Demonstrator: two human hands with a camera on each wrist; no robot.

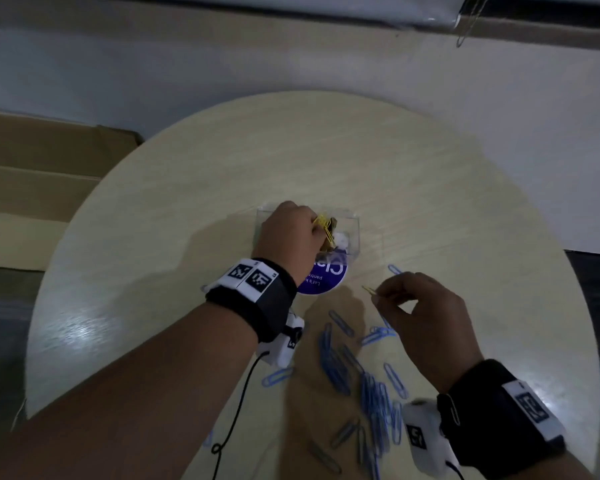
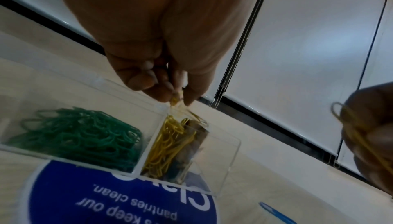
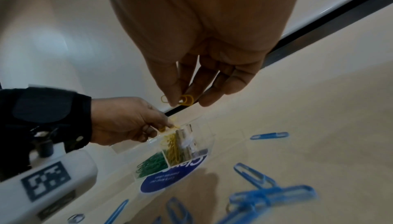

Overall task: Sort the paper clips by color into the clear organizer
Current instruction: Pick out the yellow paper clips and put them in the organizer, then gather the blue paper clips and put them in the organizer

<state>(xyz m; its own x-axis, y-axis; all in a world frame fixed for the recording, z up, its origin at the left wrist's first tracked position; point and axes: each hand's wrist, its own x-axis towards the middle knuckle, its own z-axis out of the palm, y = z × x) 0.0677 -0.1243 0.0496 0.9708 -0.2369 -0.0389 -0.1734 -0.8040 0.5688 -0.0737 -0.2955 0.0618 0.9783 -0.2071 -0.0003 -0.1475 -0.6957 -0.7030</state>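
Paper clips are spread over the round wooden worktop [image 1: 430, 209], with the blue paper clips [image 1: 374, 393] scattered loose on its near side. Behind them, the clear organizer [image 2: 225, 163] is seen resting partly on a blue round label [image 2: 119, 200]; one compartment is filled with green paper clips [image 2: 80, 136], and the one beside it with yellow paper clips [image 2: 168, 145]. Over the yellow compartment the left hand [image 1: 288, 233] is held, its fingers [image 2: 149, 78] pinched on a few yellow clips [image 2: 178, 99]. Nearer, above the blue clips, the right hand [image 1: 426, 320] is raised, a single yellow clip [image 3: 186, 100] gripped between thumb and forefinger.
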